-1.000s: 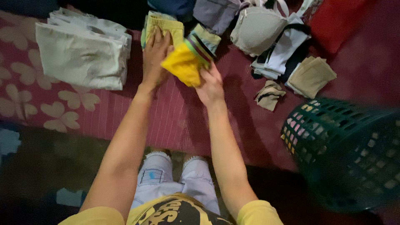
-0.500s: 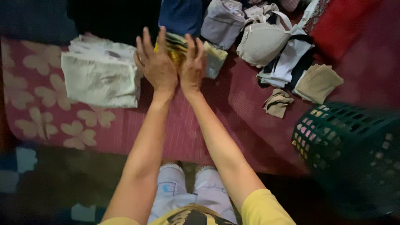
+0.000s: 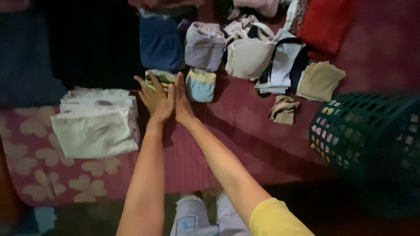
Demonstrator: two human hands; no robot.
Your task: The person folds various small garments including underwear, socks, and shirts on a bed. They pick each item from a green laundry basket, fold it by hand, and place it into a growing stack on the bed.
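Both hands flat, fingers straight and pressed together: left hand (image 3: 156, 99) and right hand (image 3: 181, 101) touching the small striped folded garment (image 3: 160, 79), far of them. Could knock the pale-blue folded piece (image 3: 201, 85) just right if pushed carelessly.

The folded white stack (image 3: 96, 126) is ribbed, matt cloth. The maroon mat (image 3: 192, 157) beneath looks finely ridged, perhaps woven. The green basket (image 3: 372, 140) is latticed plastic with a slight sheen. The padded bra (image 3: 247, 54) is smooth, matt fabric.
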